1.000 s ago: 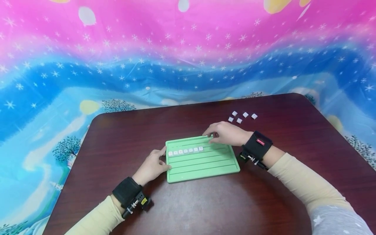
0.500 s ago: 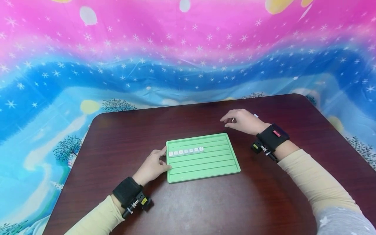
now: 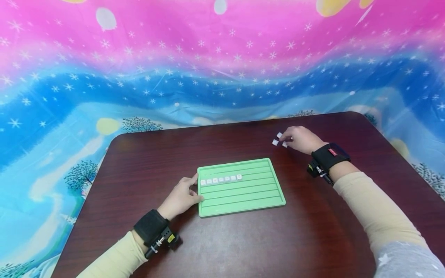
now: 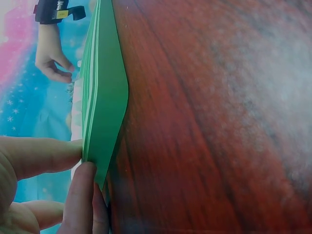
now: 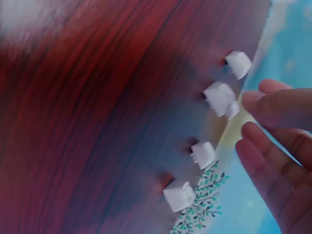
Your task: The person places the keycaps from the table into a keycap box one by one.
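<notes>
Left hand (image 3: 178,195): thumb and fingers clamped on the left edge of the green grooved board (image 3: 243,199), which rests on the dark wood table (image 3: 229,247). Hold judged adequate; light, steady pressure is advisable, as a tug there could jolt the row. On the board, seven white tiles (image 3: 221,180) stand in one line from the left side; their marks are too small to read. Loose white tiles (image 3: 275,142) lie beyond the board's far right corner, partly screened by the hand. Right hand (image 3: 302,139): poised among them, fingertips apart, nothing held. Recommended: single out one tile, pinch opposite sides squarely, and lift straight up, sparing its neighbours a nudge.
</notes>
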### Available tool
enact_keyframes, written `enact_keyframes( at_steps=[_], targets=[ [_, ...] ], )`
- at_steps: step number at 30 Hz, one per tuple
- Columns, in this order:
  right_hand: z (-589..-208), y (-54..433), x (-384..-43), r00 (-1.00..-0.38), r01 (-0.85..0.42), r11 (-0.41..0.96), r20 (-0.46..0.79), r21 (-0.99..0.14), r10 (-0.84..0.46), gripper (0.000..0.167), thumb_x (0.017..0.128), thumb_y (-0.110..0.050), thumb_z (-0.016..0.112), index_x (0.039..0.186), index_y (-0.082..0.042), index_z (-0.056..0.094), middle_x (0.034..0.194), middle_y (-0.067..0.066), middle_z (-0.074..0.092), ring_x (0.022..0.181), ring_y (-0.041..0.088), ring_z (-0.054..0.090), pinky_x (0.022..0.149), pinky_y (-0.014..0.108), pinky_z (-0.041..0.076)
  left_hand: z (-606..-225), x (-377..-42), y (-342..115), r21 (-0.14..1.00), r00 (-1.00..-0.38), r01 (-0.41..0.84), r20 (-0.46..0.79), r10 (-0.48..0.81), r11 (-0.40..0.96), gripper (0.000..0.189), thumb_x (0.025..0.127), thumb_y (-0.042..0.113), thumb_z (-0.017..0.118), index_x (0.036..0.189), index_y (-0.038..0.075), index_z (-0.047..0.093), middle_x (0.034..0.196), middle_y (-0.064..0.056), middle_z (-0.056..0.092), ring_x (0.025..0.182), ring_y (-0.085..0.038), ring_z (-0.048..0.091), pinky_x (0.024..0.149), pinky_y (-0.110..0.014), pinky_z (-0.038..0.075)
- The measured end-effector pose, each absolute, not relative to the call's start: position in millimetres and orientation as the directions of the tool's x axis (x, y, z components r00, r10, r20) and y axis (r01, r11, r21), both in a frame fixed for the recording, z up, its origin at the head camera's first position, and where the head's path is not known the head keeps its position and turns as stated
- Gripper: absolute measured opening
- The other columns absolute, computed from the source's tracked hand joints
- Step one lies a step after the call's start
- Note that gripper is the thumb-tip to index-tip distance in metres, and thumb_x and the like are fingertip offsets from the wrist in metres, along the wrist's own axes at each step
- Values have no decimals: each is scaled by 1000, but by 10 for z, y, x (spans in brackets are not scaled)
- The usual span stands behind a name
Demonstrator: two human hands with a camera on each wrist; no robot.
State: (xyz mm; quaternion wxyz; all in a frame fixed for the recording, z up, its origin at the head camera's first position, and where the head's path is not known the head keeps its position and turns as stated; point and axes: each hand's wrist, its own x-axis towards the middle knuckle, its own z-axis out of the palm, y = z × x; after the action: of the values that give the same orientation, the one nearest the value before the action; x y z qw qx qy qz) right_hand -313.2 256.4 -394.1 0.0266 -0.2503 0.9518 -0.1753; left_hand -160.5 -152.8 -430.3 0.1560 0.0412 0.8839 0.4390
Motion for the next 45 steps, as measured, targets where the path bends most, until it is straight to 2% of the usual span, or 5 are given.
enact_keyframes(
  at_steps=[7,27,36,45],
  targets=[
    [-4032,2563,-3205,-873,-466,832,5,-302,-487,20,93,7,68,111,5,76,114,24,67,106,41,62,92,55,50,-4294,-1597,-1529,793,-949,-64,-237,209,606,83,92,-2,73,159,-4,25,141,-26,45,78,-16,59,70,-33,48],
    [-4109,2606,-3257,-907,-366,862,-71,-352,-414,21,95,3,68,115,6,74,115,25,64,99,37,58,84,51,49,-4313,-1628,-1524,779,-949,-74,-247,195,623,84,92,0,74,160,-3,25,142,-26,44,79,-14,59,72,-32,48],
    [-4118,2624,-3208,-916,-348,862,-65,-368,-397,24,97,-2,68,119,5,72,112,23,63,93,33,59,81,49,49,-4321,-1637,-1522,776,-948,-81,-254,191,626,84,91,0,74,160,-2,26,144,-27,43,78,-14,59,72,-31,48],
    [-4092,2614,-3109,-922,-343,847,-27,-406,-387,24,95,4,64,117,8,72,119,27,64,100,39,63,85,52,50,-4307,-1629,-1524,774,-950,-69,-244,195,630,84,91,-1,75,159,-4,26,141,-26,45,79,-15,59,72,-32,48]
  ],
)
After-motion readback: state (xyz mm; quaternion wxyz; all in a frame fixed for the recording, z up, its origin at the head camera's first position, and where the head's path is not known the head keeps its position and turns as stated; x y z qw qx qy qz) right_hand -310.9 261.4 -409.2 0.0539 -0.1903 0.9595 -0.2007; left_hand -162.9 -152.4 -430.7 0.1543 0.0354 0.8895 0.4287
